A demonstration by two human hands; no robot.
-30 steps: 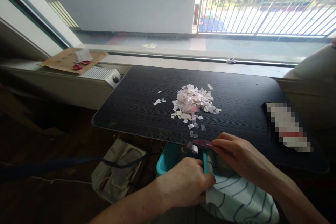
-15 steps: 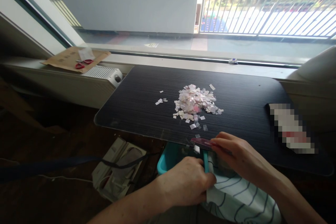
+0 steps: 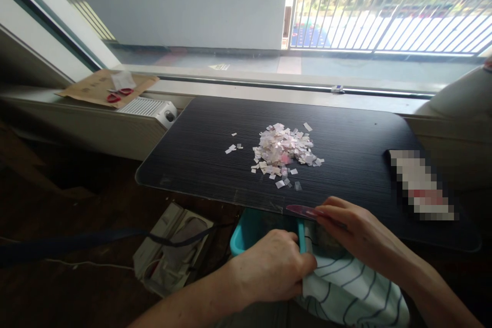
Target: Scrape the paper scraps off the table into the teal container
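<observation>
My left hand point(image 3: 274, 264) is closed on the rim of a turquoise plastic bin point(image 3: 239, 238), which sits just under the table's front edge. In my right hand point(image 3: 346, 223) is a flat, thin, translucent pink piece point(image 3: 302, 210), pinched between thumb and fingers and lying along that edge. What kind of tool it is, I cannot tell. Beyond it, a heap of small white and pinkish paper scraps point(image 3: 282, 146) lies on the dark table point(image 3: 192, 148), with several loose scraps around it. The inside of the bin is mostly hidden by my left hand.
Pale striped fabric point(image 3: 353, 287) covers my lap beside the bin. A phone-shaped blurred object point(image 3: 421, 184) lies on the table's right. Red-handled scissors point(image 3: 120, 95) rest on a brown envelope point(image 3: 88, 84) on the sill. An open box point(image 3: 172, 251) stands below left, crossed by a dark strap.
A few scraps at the table's front edge have gone over it toward the bin. The pink piece has shifted slightly right with my right hand; my left hand stays on the bin.
</observation>
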